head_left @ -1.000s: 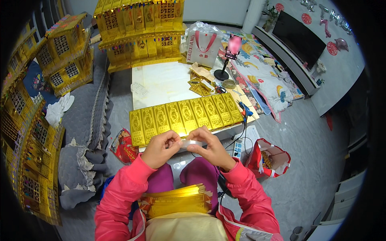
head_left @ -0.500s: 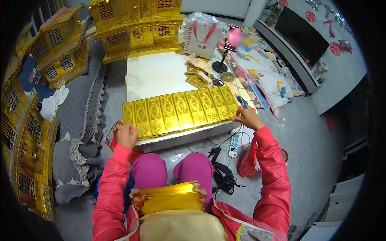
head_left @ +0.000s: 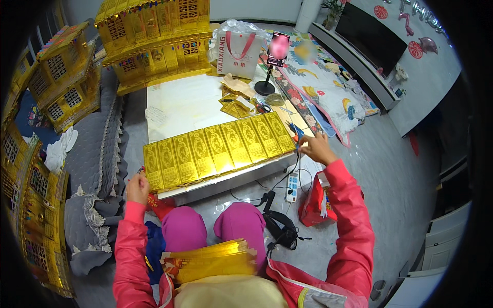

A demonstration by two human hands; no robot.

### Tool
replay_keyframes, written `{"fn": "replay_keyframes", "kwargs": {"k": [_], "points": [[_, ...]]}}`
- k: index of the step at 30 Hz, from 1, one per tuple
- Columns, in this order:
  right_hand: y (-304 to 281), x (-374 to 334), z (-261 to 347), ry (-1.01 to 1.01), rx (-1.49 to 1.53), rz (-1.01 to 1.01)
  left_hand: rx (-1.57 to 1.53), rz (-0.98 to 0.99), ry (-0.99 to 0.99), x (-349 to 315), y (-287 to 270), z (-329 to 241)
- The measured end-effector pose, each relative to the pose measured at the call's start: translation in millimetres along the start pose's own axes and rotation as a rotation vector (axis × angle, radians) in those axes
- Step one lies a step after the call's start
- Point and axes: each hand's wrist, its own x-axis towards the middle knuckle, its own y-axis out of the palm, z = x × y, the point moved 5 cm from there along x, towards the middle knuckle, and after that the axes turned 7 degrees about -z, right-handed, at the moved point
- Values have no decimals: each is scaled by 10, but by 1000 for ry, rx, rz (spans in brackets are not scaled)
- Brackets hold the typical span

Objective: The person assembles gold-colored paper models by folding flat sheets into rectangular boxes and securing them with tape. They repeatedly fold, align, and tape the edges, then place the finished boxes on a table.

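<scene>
A row of shiny gold embossed panels [head_left: 218, 149], joined side by side, lies along the near edge of the white table. By its left end, my left hand [head_left: 137, 188] is closed, its fingers pinched together. A speck of blue and red shows at those fingertips, too small to name. At the right end, my right hand [head_left: 317, 149] pinches a small blue item [head_left: 296, 130] with thin dark tips, whose kind I cannot make out. Across my lap rests a stack of folded gold sheets [head_left: 210, 261].
The white table [head_left: 179, 108] bears gold scraps [head_left: 236, 108], scissors [head_left: 263, 108], a phone on a stand [head_left: 278, 49] and a paper bag [head_left: 239, 54]. Gold model houses [head_left: 154, 61] stand behind and left. A power strip [head_left: 292, 186], cables and a red bag [head_left: 317, 203] lie on the floor.
My left hand has moved left, from the front left corner of the gold panels to just beyond their left end. My right hand stays by the right end. The whole view has shifted slightly.
</scene>
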Motion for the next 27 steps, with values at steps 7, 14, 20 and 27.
{"fn": "replay_keyframes", "kwargs": {"k": [7, 14, 20, 27], "points": [[397, 204, -218, 152, -161, -290, 50, -16, 63, 3, 212, -85], [576, 263, -273, 107, -125, -325, 60, -16, 50, 25, 208, -37], [462, 229, -127, 67, -2, -419, 91, -9, 31, -17, 183, 192], [-952, -392, 917, -115, 359, -824, 17, -350, -94, 81, -524, 924]]}}
